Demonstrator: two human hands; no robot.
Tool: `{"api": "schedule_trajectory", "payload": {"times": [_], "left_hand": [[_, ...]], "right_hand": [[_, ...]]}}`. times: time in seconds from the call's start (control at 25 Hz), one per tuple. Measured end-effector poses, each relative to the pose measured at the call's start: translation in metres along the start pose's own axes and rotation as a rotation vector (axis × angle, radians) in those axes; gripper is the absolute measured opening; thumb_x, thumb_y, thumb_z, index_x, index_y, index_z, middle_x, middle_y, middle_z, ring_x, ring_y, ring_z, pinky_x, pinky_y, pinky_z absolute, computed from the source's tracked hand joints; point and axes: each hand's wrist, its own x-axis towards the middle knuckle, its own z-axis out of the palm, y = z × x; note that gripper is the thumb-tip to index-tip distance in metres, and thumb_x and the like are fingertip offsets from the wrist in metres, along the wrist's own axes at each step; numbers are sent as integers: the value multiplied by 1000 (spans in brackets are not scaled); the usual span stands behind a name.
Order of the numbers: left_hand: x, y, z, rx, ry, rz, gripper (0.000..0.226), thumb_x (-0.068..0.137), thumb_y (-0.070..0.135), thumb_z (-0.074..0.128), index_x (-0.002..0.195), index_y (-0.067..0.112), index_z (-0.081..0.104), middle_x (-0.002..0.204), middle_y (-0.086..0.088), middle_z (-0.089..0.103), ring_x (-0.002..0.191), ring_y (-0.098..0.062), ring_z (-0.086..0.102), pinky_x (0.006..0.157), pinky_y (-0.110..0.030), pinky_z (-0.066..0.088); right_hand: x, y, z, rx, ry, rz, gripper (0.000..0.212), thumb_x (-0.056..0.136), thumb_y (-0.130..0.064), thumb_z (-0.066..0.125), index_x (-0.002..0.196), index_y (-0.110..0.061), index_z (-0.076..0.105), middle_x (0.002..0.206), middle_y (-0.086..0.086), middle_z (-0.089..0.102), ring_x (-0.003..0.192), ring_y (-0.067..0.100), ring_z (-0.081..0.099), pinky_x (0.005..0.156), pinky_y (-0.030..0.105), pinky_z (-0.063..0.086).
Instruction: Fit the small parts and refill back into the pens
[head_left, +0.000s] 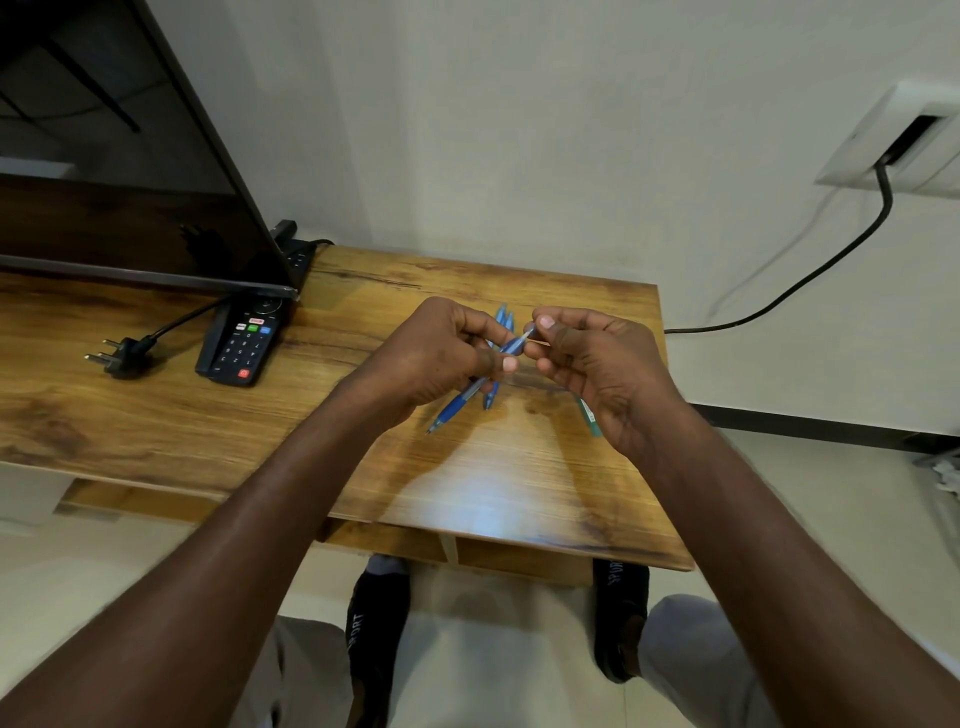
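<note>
Head view shows my left hand (441, 353) gripping a slim blue plastic pen (470, 389) by its barrel above the wooden tabletop (519, 478), while my right hand (592, 364) pinches its upper end. More blue pens (501, 325) lie just beneath. If that small end piece slips, I reckon it rolls off the near edge.

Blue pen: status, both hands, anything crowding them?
Left hand grips blue pen mid-barrel, tip down-left. Right hand pinches its upper end. More pens on table just beneath; remote well clear.
</note>
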Motion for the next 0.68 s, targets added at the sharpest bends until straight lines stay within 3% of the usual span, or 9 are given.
{"api": "schedule_trajectory", "payload": {"times": [0.36,0.68], "left_hand": [[1,-2,1,-3,27,7,26,85,6,84,110,8,74,85,-21,77,69,-21,75,57,-21,54],[-1,2,8,-148,126,-16,37,83,3,85,107,6,57,83,-17,73,62,-18,74,53,-22,54]], "right_hand": [[0,4,4,-160,12,-65,9,97,-6,74,104,-3,79,92,12,82,81,20,77,76,31,64],[-2,0,5,4,-106,90,23,96,-14,75,118,-9,77,108,8,81,90,18,78,74,29,57]]}}
